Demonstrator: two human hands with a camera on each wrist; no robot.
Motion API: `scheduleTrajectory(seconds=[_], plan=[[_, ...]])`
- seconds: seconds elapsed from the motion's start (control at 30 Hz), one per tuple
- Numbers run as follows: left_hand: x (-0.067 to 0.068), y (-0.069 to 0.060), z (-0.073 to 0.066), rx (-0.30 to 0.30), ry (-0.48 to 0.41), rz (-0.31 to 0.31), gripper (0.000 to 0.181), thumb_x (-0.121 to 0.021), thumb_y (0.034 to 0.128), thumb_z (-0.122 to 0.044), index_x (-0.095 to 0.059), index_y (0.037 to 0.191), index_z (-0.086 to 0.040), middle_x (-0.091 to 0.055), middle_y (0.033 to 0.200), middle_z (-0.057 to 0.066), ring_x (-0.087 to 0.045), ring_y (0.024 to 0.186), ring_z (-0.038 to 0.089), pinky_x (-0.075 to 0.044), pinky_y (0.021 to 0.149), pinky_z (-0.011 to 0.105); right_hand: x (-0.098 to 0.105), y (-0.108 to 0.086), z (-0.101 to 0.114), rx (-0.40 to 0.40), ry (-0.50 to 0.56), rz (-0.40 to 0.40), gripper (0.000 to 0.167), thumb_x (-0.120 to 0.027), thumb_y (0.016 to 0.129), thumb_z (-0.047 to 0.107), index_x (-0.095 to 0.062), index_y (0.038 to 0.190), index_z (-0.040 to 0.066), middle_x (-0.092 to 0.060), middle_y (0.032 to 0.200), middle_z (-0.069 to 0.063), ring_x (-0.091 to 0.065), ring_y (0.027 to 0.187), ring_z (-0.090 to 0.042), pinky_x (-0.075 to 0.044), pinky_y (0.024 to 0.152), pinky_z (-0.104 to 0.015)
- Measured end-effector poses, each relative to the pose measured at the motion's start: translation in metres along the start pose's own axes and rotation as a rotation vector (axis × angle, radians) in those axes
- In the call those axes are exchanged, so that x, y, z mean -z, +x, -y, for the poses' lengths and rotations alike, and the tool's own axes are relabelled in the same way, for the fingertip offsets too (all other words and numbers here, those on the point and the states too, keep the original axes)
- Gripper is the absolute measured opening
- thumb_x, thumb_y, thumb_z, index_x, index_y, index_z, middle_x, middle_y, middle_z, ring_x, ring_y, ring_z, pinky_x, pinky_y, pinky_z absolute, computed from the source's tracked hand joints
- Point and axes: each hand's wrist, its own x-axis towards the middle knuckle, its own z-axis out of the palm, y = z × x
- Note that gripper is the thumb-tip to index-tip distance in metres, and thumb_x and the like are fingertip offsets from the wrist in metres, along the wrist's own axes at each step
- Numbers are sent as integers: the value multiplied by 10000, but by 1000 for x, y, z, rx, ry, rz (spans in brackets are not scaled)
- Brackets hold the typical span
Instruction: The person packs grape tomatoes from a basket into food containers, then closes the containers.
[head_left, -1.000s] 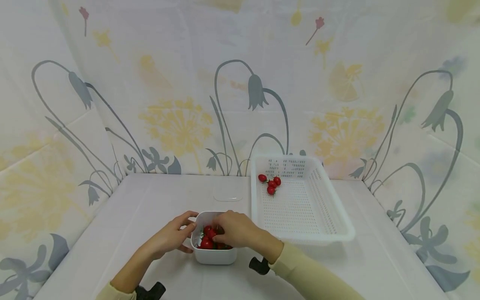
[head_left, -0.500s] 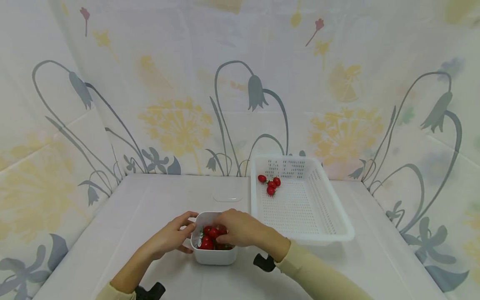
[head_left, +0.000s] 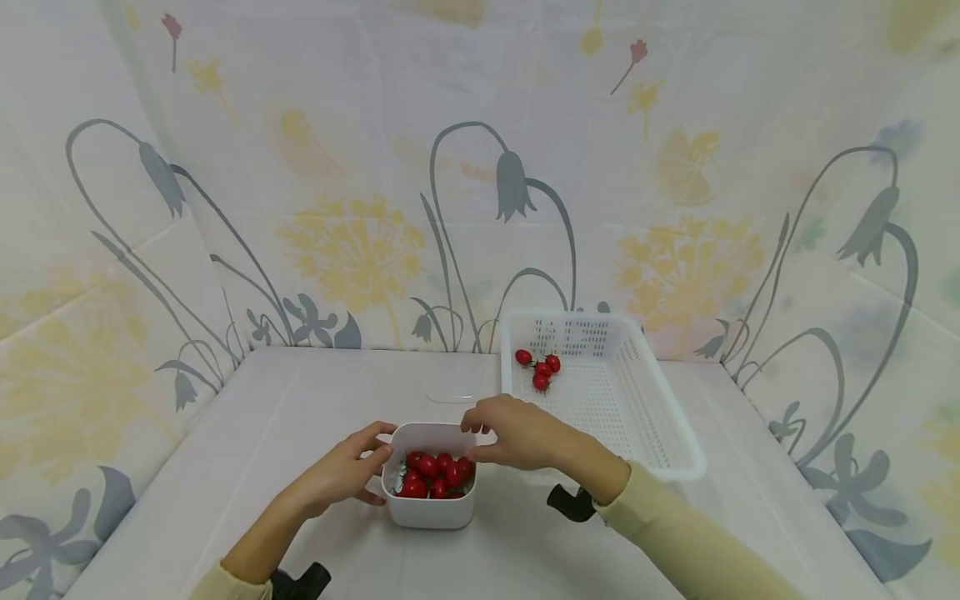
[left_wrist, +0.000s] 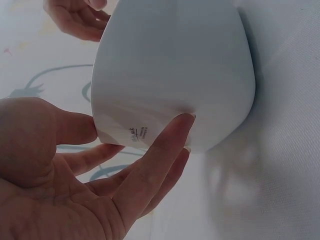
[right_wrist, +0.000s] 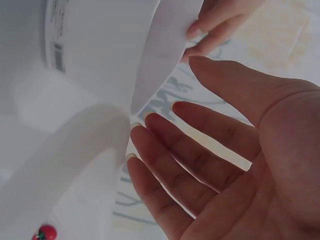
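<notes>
A white square-cornered container stands at the front of the table, with several red cherry tomatoes inside. Against its left wall rest the fingers of my left hand; in the left wrist view the thumb touches near the rim and the fingertips lie along the outer side. My right hand hovers at the right rim, fingers apart and a little bent. In the right wrist view, nothing lies in the palm of the right hand, and the container is beyond the fingertips.
A white perforated basket stands at the back right, with several cherry tomatoes in its far left corner. Behind the container lies a flat clear lid-like piece. Floral cloth hangs around the white table.
My right hand has come up out of the container and moved right to its rim, uncovering the tomatoes inside. The left hand stays at the container's left wall.
</notes>
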Motion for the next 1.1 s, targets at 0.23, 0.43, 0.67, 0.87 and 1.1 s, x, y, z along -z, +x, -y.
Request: scheduleTrajectory(seconds=[0.23, 0.43, 0.67, 0.87, 1.1], plan=[[0, 0, 0, -6, 0, 2, 368, -497, 1069, -119, -484, 1432, -60, -532, 1333, 288, -644, 1036, 370, -647, 665, 478, 13, -15, -17, -12, 60, -22, 286, -735, 948, 192, -697, 1205, 73, -698, 1154, -41, -643, 1104, -269, -573, 946, -424], [-1, 0, 0, 6, 3, -7, 363, -502, 1069, -120, -492, 1429, -74, -538, 1334, 271, -643, 1032, 365, -647, 665, 475, 25, -26, -33, 1, 76, -45, 288, -731, 950, 201, -688, 1201, 66, -689, 1184, -41, -639, 1098, -270, -578, 924, -387], [0, 0, 0, 5, 8, -12, 362, -499, 1069, -118, -491, 1428, -72, -539, 1335, 270, -644, 1028, 369, -647, 667, 473, 39, -31, -63, -58, 65, -57, 297, -739, 944, 188, -689, 1193, 35, -697, 1173, -67, -655, 1069, -274, -583, 925, -405], [1, 0, 0, -6, 1, 0, 357, -496, 1071, -116, -492, 1425, -72, -539, 1332, 276, -647, 1030, 372, -647, 673, 478, 52, -32, -88, -105, 60, -70, 297, -738, 938, 189, -682, 1177, 21, -693, 1118, -86, -667, 1020, -285, -599, 871, -401], [0, 0, 0, -3, -2, -2, 364, -503, 1068, -125, -493, 1427, -75, -544, 1330, 266, -640, 1034, 367, -648, 671, 472, 60, -28, -119, -217, 45, -81, 363, -735, 940, 217, -658, 1216, -6, -685, 1123, -183, -675, 1009, -317, -607, 836, -430]])
